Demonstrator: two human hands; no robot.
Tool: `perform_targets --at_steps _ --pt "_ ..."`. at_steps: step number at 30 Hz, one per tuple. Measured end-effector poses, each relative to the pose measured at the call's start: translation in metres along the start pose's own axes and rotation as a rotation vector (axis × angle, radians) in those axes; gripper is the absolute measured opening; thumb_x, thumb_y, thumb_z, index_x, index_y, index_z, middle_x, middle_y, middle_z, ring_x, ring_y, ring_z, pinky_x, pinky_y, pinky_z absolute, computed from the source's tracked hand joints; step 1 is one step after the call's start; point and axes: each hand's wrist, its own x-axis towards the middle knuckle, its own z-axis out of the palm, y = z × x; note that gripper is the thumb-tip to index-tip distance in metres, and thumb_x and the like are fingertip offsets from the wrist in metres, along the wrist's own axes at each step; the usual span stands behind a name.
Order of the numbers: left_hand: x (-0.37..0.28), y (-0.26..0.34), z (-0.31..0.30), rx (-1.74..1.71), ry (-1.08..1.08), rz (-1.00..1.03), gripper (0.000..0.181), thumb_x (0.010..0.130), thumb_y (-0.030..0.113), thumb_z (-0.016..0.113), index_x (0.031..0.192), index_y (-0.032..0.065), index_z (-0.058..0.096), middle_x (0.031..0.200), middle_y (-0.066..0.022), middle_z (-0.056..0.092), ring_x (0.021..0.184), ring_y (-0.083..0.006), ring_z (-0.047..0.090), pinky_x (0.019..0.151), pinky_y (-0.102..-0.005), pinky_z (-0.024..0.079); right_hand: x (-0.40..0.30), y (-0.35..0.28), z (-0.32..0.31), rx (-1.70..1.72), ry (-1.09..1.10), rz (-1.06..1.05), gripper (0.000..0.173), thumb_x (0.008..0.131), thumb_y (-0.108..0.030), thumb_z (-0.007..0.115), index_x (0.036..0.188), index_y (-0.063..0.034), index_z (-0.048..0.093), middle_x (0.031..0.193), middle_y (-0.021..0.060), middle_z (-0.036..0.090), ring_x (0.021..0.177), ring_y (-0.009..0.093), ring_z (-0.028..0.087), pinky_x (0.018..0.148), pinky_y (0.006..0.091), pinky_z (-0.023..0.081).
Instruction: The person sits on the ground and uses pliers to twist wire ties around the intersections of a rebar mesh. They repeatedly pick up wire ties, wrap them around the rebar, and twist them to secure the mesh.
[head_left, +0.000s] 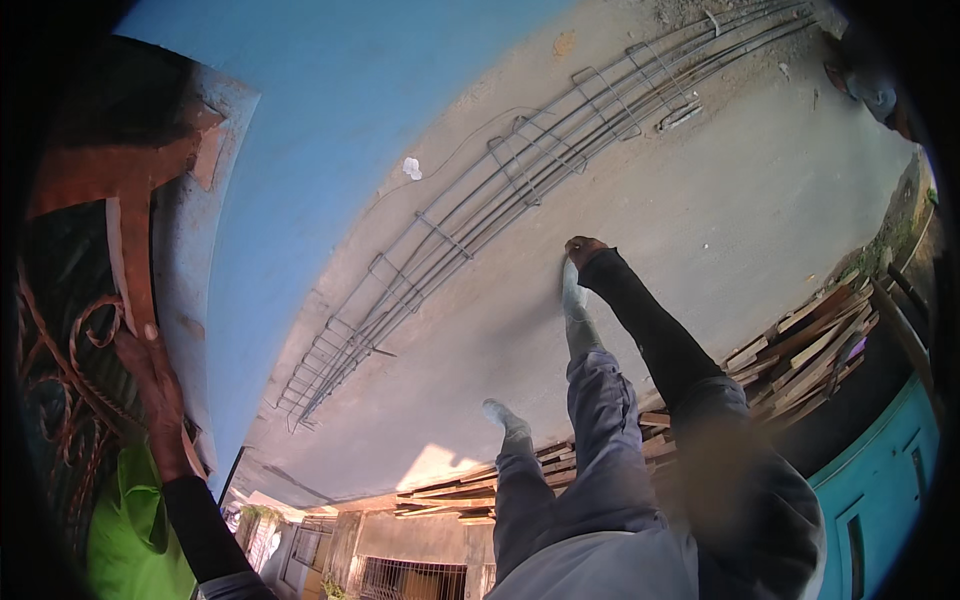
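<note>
My left hand (154, 375) grips the upright of a reddish-brown wooden window frame (136, 255), its thumb on the front face. Behind that frame are rusty scrolled iron bars (64, 375), and bright green cloth (135, 517) hangs below my wrist. Over my forward boot (574, 289) is my right hand (585, 249), with curled fingers; whether anything is in it cannot be seen. A long rebar cage (450, 240) with wire stirrups lies on the concrete floor (667, 217) beyond my feet, apart from both hands.
A blue wall (315, 135) rises beside the cage. Stacked timber boards (802, 341) lie behind me, near a turquoise door (874, 487). A crumpled white scrap (412, 168) and a short pale piece (679, 115) lie by the cage. Part of another person (874, 94) shows at upper right.
</note>
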Motion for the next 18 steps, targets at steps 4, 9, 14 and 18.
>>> perform_targets --at_steps 4,9,14,18 --pt "0.014 -0.046 -0.011 0.258 -0.053 -0.153 0.089 0.102 0.057 0.042 0.155 -0.0048 0.006 0.16 -0.0284 0.01 0.149 -0.0362 0.013 0.12 -0.0436 0.013 0.115 -0.054 -0.01 -0.208 0.224 -0.103 0.016 0.088 -0.014 0.06 0.1 -0.0119 0.069 0.113 0.0113 0.065 0.095 0.032 0.067 0.083 0.0432 0.055" --pt "0.005 -0.123 -0.036 0.439 -0.04 0.138 0.082 0.104 0.047 0.041 0.155 -0.0039 0.0 0.16 -0.032 0.004 0.149 -0.038 0.013 0.121 -0.0455 0.014 0.229 -0.1 -0.028 -0.423 0.263 -0.143 0.036 0.092 -0.019 0.052 0.126 -0.0151 0.065 0.136 0.0065 0.054 0.13 0.031 0.044 0.103 0.0456 0.043" --pt "-0.009 -0.096 -0.036 0.425 0.058 0.107 0.079 0.106 0.042 0.041 0.155 -0.0038 -0.001 0.159 -0.033 0.005 0.149 -0.0386 0.015 0.121 -0.0457 0.016 0.279 -0.122 -0.031 -0.463 0.367 -0.099 0.043 0.092 -0.022 0.051 0.134 -0.014 0.059 0.146 0.0043 0.046 0.136 0.032 0.039 0.111 0.0489 0.034" --pt "-0.005 -0.074 -0.011 0.411 0.089 0.087 0.08 0.106 0.041 0.041 0.155 -0.0037 -0.002 0.159 -0.0331 0.005 0.148 -0.0386 0.016 0.121 -0.0459 0.016 0.307 -0.123 -0.026 -0.666 0.397 -0.063 0.042 0.095 -0.025 0.053 0.135 -0.0134 0.059 0.148 0.0013 0.045 0.139 0.03 0.035 0.115 0.0526 0.026"
